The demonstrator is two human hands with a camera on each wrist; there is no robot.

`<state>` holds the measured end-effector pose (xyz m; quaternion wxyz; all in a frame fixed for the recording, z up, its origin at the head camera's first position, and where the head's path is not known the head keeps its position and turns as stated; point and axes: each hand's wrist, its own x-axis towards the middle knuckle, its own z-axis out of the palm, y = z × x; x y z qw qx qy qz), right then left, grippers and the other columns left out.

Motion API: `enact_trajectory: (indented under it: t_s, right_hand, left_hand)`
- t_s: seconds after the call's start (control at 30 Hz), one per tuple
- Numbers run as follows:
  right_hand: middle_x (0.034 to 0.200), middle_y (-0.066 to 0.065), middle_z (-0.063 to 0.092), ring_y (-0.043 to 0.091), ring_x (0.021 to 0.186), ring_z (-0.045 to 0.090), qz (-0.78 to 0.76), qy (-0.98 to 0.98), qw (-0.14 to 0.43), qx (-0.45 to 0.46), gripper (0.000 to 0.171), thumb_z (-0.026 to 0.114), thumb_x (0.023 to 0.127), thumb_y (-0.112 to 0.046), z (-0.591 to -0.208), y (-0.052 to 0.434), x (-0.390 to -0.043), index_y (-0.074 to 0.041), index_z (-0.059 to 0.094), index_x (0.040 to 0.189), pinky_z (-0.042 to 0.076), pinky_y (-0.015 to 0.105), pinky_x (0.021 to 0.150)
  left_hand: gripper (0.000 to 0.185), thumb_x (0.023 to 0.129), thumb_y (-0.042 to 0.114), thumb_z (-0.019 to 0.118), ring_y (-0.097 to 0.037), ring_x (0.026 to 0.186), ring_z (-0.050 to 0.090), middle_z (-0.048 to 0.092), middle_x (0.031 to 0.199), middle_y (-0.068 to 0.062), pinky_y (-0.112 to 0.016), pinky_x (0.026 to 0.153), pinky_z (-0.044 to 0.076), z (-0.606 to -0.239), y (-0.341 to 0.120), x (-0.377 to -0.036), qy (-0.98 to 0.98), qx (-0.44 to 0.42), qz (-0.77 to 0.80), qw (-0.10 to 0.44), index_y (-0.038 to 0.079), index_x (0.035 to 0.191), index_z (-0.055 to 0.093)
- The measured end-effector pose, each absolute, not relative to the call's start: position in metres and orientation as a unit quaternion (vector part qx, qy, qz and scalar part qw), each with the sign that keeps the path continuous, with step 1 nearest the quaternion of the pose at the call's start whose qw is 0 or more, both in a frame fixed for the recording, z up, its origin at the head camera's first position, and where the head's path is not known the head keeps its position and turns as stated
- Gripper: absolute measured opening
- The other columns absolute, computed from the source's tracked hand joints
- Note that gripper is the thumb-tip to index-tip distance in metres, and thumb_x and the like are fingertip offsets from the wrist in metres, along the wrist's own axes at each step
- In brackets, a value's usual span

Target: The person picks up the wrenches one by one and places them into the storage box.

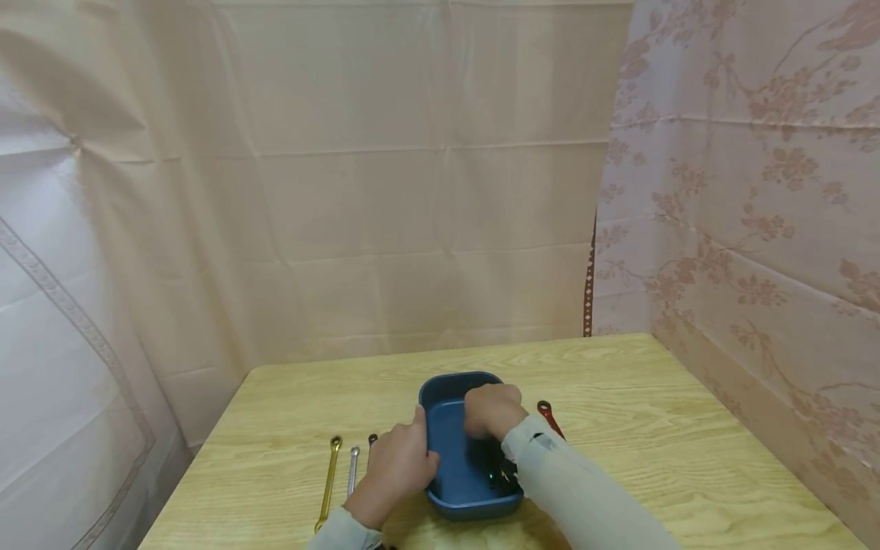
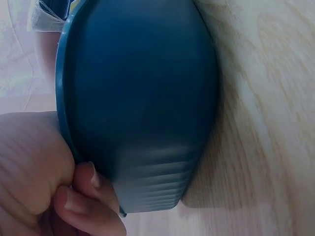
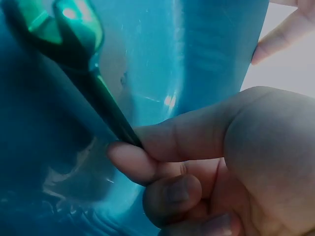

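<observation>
A deep blue plastic bin (image 1: 450, 428) stands on the wooden table in the head view. My left hand (image 1: 400, 458) grips its left side. The left wrist view shows that hand's curled fingers (image 2: 86, 204) at the bin's rim. My right hand (image 1: 492, 411) reaches inside the bin near its far right side. Between thumb and fingers it pinches the shaft of a shiny green wrench (image 3: 101, 101), whose open-jawed end shows in the right wrist view. From the head, the wrench is partly hidden by my right hand and sleeve.
Left of the bin lie a gold wrench (image 1: 329, 481), a silver wrench (image 1: 354, 466) and a dark-ended wrench (image 1: 373, 439) partly covered by my left hand. A red wrench (image 1: 548, 416) lies to the right, partly behind my right sleeve. Curtains (image 1: 426, 191) hang behind the table (image 1: 674, 443).
</observation>
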<state>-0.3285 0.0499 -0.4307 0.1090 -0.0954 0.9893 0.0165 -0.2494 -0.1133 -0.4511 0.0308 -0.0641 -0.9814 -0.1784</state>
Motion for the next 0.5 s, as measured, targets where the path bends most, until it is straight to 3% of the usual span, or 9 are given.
enact_trajectory:
  t_s: [0.5]
  right_hand:
    - [0.072,0.002,0.06,0.019,0.065,0.056,0.024,0.989,0.108,-0.095,0.022,0.067,0.096,-0.026,-0.4244,0.0509,-0.3229,-0.016,0.067,0.076,0.041,0.033,0.061]
  left_hand:
    - [0.077,0.09,0.026,0.07,-0.018,0.046,0.047,0.052,0.056,-0.001,-0.033,0.044,0.035,-0.4516,-0.1132,-0.2486,-0.981,-0.067,-0.178,0.026,-0.001,0.155,0.041]
